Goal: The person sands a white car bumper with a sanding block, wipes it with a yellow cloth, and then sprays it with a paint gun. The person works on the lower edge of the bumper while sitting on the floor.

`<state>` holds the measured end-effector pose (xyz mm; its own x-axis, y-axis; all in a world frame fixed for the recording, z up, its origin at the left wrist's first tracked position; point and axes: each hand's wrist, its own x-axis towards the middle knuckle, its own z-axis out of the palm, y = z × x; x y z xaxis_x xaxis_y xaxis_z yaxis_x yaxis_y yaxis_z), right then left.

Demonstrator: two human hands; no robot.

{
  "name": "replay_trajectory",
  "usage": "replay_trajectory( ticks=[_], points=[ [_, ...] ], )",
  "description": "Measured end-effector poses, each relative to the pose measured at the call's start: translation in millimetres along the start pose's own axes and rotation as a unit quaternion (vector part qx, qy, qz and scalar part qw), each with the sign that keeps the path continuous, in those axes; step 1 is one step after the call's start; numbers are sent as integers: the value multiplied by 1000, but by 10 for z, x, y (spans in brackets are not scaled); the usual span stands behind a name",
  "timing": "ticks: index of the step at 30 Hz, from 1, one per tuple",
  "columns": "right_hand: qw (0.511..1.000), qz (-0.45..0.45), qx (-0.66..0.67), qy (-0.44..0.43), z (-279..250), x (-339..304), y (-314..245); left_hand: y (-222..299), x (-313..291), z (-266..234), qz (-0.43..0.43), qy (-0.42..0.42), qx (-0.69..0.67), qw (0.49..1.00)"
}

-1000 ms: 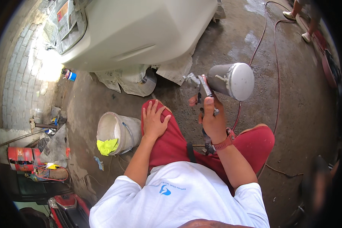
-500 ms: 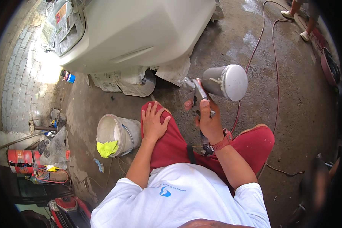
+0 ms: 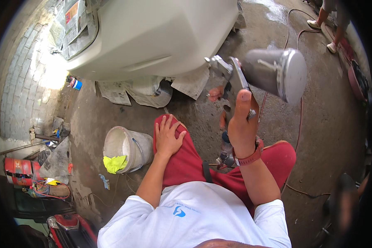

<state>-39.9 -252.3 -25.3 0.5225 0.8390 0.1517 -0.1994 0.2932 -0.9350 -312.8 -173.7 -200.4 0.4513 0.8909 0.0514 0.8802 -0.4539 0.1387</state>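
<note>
My right hand grips a metal spray gun by its handle, thumb up along the back. A silver paint cup is fixed to the gun and tilts over to the right. The nozzle end points toward the pale car bumper, whose lower corner is a short way off. Flat on my left knee, fingers spread, rests my left hand, holding nothing. An air hose fitting hangs beneath the gun's handle.
Newspaper masking hangs under the bumper. A whitish bucket with a yellow-green cloth over its rim stands left of my knee. A reddish hose loops across the concrete. A person's feet show at the far right.
My right hand has lifted the spray gun up and to the right, closer to the camera, and the cup looks larger. My left hand stays on the knee.
</note>
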Motion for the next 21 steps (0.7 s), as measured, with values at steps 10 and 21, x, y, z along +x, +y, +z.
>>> replay_trajectory(
  ticks=[10, 21],
  points=[
    [973, 44, 104, -201, 118, -52, -202, -34, 16, 9, 25, 70, -65, 995],
    [999, -22, -19, -22, -128, 29, -49, 279, 461, -3306, 320, 599, -172, 714]
  ],
)
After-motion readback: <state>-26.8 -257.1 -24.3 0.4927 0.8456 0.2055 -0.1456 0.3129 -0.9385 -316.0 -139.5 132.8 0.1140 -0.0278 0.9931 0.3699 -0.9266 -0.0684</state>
